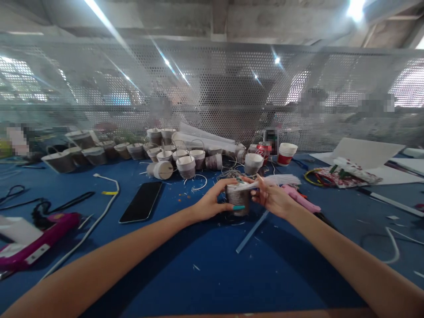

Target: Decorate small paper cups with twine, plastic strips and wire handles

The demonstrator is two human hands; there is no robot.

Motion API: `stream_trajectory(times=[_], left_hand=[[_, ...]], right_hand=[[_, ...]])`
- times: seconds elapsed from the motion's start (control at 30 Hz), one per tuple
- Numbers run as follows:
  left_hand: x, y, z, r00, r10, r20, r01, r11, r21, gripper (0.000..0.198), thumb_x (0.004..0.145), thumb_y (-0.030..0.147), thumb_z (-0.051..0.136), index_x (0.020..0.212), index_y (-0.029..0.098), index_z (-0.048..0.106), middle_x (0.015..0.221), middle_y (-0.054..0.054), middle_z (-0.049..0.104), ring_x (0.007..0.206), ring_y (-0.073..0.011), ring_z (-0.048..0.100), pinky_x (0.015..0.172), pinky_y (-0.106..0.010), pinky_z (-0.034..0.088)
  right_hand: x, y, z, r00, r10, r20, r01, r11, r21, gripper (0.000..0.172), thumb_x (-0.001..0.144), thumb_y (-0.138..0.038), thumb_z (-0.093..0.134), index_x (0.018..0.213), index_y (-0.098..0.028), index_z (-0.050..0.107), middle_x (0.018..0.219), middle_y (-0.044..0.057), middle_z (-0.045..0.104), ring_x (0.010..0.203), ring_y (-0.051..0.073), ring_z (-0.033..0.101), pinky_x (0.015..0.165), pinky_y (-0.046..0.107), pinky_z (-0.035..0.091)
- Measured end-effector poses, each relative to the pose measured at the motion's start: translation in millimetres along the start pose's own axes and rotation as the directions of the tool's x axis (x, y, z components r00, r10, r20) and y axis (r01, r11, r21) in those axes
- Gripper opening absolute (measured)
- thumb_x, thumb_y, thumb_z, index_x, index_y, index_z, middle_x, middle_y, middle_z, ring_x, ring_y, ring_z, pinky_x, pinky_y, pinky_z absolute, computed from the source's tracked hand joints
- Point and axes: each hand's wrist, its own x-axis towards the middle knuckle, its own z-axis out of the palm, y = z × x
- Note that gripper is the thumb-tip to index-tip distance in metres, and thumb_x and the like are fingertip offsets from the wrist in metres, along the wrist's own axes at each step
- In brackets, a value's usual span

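Observation:
My left hand point(217, 198) is wrapped round a small cup point(239, 201) with grey-brown cord wound about its side, holding it above the blue table. My right hand point(270, 196) is closed at the cup's right rim, its fingers pinching a thin white strip point(249, 186) that lies across the top. Behind the right hand a fanned bundle of white strips point(283, 179) sticks out; I cannot tell whether the hand touches it. A pink glue gun point(301, 198) lies just right of that hand. Below it rests a translucent stick point(251, 232).
Several cord-wrapped cups point(185, 167) with handles crowd the back left. A phone point(141, 202), white cable point(107, 212) and magenta power strip point(39, 240) lie left. Behind are a red can point(263, 151) and stacked paper cups point(286, 153). A perforated screen point(212, 97) closes off the back.

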Motion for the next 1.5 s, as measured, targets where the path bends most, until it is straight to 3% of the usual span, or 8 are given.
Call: stream_trajectory(times=[0.23, 0.37, 0.53, 0.7, 0.87, 1.17, 1.37, 1.5], left_hand=[[4.1, 13.1, -12.3, 0.999, 0.04, 0.026, -0.044, 0.977, 0.207, 0.087, 0.06, 0.04, 0.073, 0.134, 0.026, 0.029, 0.139, -0.011, 0.031, 0.128, -0.0295, 0.03, 0.105, -0.045, 0.025], [6.1, 29.9, -15.6, 0.983, 0.183, 0.016, -0.176, 0.912, 0.37, 0.072, 0.067, 0.055, 0.061, 0.128, 0.026, 0.038, 0.137, -0.011, 0.036, 0.127, -0.0289, 0.029, 0.104, -0.046, 0.024], [3.1, 56.1, -3.2, 0.867, 0.498, -0.002, -0.323, 0.565, 0.759, 0.055, 0.071, 0.057, 0.055, 0.107, 0.016, 0.049, 0.101, -0.011, 0.056, 0.098, -0.0245, 0.048, 0.085, -0.041, 0.036], [1.0, 73.8, 9.8, 0.931, 0.307, 0.198, -0.268, 0.204, 0.942, 0.037, 0.086, 0.046, 0.038, 0.093, 0.013, 0.051, 0.087, -0.009, 0.055, 0.08, -0.0209, 0.047, 0.067, -0.034, 0.036], [4.6, 71.4, 2.8, 0.939, 0.261, 0.223, -0.266, 0.144, 0.953, 0.019, 0.088, 0.027, 0.037, 0.086, 0.015, 0.051, 0.086, -0.007, 0.052, 0.079, -0.0188, 0.045, 0.066, -0.031, 0.035], [5.6, 67.7, -22.3, 0.819, 0.456, 0.348, -0.48, 0.214, 0.851, 0.021, 0.087, 0.02, 0.037, 0.071, 0.017, 0.049, 0.066, -0.003, 0.052, 0.064, -0.0136, 0.042, 0.057, -0.028, 0.032], [11.1, 57.2, -43.0, 0.904, 0.396, -0.164, -0.086, 0.543, 0.835, 0.033, 0.09, 0.027, 0.027, 0.065, 0.017, 0.046, 0.06, -0.002, 0.049, 0.056, -0.0116, 0.044, 0.055, -0.025, 0.037], [13.8, 37.3, -63.3, 0.877, 0.015, -0.48, 0.434, 0.404, 0.805, 0.026, 0.083, 0.034, 0.042, 0.072, 0.014, 0.053, 0.064, -0.006, 0.053, 0.07, -0.0216, 0.054, 0.065, -0.035, 0.043]], right_hand=[[-3.0, -8.7, -4.0, 1.0, 0.01, 0.02, -0.009, 0.998, -0.056, 0.029, 0.053, -0.03, 0.08, 0.078, -0.023, 0.067, 0.097, -0.001, 0.067, 0.07, 0.011, 0.063, 0.065, 0.025, 0.055], [-1.4, -6.9, -4.5, 1.0, -0.009, 0.004, 0.009, 0.995, -0.098, 0.023, 0.059, -0.034, 0.076, 0.078, -0.023, 0.068, 0.102, 0.0, 0.066, 0.081, 0.015, 0.064, 0.073, 0.03, 0.054], [0.2, -4.2, -5.2, 1.0, 0.008, 0.018, -0.006, 0.993, -0.114, 0.027, 0.06, -0.036, 0.075, 0.083, -0.021, 0.069, 0.105, 0.003, 0.066, 0.085, 0.015, 0.063, 0.074, 0.029, 0.053], [0.1, -3.4, -7.4, 1.0, -0.01, 0.015, 0.012, 0.996, -0.09, 0.027, 0.057, -0.033, 0.077, 0.081, -0.024, 0.069, 0.094, 0.0, 0.068, 0.075, 0.012, 0.063, 0.073, 0.026, 0.052], [-0.1, -4.4, -4.3, 1.0, -0.015, 0.011, 0.016, 0.994, -0.11, 0.029, 0.055, -0.035, 0.078, 0.079, -0.022, 0.069, 0.096, 0.001, 0.068, 0.075, 0.013, 0.063, 0.07, 0.026, 0.052], [-1.0, -5.9, -2.3, 0.999, -0.034, 0.027, 0.037, 0.993, -0.111, 0.021, 0.055, -0.032, 0.078, 0.065, -0.019, 0.066, 0.096, 0.001, 0.067, 0.074, 0.012, 0.063, 0.07, 0.026, 0.053], [-1.0, -6.5, -2.6, 0.999, -0.031, 0.035, 0.034, 0.995, -0.099, 0.022, 0.054, -0.031, 0.079, 0.068, -0.021, 0.066, 0.094, 0.001, 0.068, 0.075, 0.013, 0.063, 0.073, 0.029, 0.052], [-2.7, -7.9, 0.6, 0.999, -0.027, 0.047, 0.032, 0.995, -0.097, 0.02, 0.053, -0.031, 0.079, 0.062, -0.02, 0.065, 0.093, 0.001, 0.068, 0.072, 0.012, 0.063, 0.07, 0.027, 0.053]])
